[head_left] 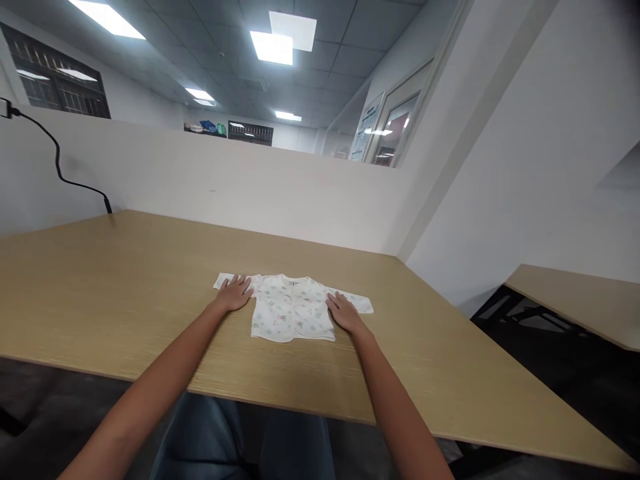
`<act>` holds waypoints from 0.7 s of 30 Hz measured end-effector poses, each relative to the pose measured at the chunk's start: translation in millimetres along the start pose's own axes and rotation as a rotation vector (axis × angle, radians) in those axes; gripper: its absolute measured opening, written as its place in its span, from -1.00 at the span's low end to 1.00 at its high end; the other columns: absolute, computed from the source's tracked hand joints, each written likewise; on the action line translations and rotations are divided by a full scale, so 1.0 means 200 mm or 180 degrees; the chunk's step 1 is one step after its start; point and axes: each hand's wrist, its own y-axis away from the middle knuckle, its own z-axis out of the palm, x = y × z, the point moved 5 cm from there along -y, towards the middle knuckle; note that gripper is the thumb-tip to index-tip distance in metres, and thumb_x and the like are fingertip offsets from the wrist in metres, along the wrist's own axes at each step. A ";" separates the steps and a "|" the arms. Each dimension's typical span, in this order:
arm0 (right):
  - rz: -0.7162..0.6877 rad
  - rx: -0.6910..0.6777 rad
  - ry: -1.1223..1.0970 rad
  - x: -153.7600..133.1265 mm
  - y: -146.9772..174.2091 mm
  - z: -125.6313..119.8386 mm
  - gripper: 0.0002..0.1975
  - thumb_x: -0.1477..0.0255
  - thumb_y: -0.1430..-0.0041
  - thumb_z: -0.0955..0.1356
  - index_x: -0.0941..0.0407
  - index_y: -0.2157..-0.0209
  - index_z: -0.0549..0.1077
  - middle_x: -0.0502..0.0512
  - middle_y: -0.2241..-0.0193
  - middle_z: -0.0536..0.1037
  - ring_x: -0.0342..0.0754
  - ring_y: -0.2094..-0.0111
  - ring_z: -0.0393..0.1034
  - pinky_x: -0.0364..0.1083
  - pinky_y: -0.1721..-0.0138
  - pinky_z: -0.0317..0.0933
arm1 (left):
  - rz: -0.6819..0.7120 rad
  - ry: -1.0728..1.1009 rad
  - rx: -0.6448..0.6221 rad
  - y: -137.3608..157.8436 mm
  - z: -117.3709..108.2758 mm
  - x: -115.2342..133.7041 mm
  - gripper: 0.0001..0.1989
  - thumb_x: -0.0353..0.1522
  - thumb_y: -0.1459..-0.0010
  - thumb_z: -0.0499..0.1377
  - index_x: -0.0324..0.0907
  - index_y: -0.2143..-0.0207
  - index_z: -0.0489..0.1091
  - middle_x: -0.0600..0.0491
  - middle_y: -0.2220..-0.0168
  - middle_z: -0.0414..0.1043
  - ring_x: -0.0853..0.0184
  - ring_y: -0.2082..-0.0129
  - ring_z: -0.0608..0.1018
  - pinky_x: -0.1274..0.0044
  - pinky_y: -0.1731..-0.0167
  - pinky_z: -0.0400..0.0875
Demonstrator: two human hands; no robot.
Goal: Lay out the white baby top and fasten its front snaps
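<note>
A small white baby shirt [293,310] with a faint pastel print lies spread flat on the wooden table [150,313], its long sleeves stretched out to both sides. Its neck points away from me and its hem towards me. My left hand [234,293] rests flat on the left sleeve, fingers spread, covering part of it. On the other side, my right hand [345,312] lies with outstretched fingers on the right sleeve, close to the shirt's side. Neither hand grips the cloth.
A low white partition [260,193] stands along the table's far edge, and a white wall [500,167] rises on the right. At the back left a black gooseneck stand [60,160] is fixed. A second table [580,300] stands to the right.
</note>
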 end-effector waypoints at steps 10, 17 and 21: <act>0.0006 0.0003 -0.0044 0.02 -0.01 -0.01 -0.40 0.18 -0.49 0.07 0.13 -0.40 0.20 0.24 -0.45 0.00 0.11 -0.48 -0.19 0.13 -0.44 -0.22 | -0.0295 0.0087 0.0064 0.00 0.00 -0.03 -0.32 0.01 -0.39 -0.26 0.01 -0.45 0.06 0.04 -0.50 -0.14 -0.04 -0.49 -0.06 -0.01 -0.38 -0.18; 0.0266 0.0078 -0.0019 0.10 -0.01 -0.02 -0.38 0.14 -0.47 0.08 0.14 -0.40 0.21 0.25 -0.45 0.00 0.16 -0.48 -0.19 0.19 -0.43 -0.21 | -0.0327 0.0104 -0.0013 0.01 -0.01 -0.03 -0.33 -0.01 -0.40 -0.26 0.02 -0.45 0.04 0.04 -0.51 -0.17 -0.06 -0.49 -0.08 -0.02 -0.38 -0.19; 0.0368 0.0469 -0.0304 0.14 0.01 -0.07 -0.42 0.23 -0.41 0.17 0.24 -0.30 0.36 0.34 -0.41 0.10 0.16 -0.45 -0.07 0.10 -0.43 -0.16 | -0.0284 0.0155 0.0096 0.01 -0.03 -0.02 -0.35 -0.04 -0.41 -0.24 -0.01 -0.43 0.11 0.00 -0.50 -0.10 -0.06 -0.48 -0.04 -0.01 -0.38 -0.17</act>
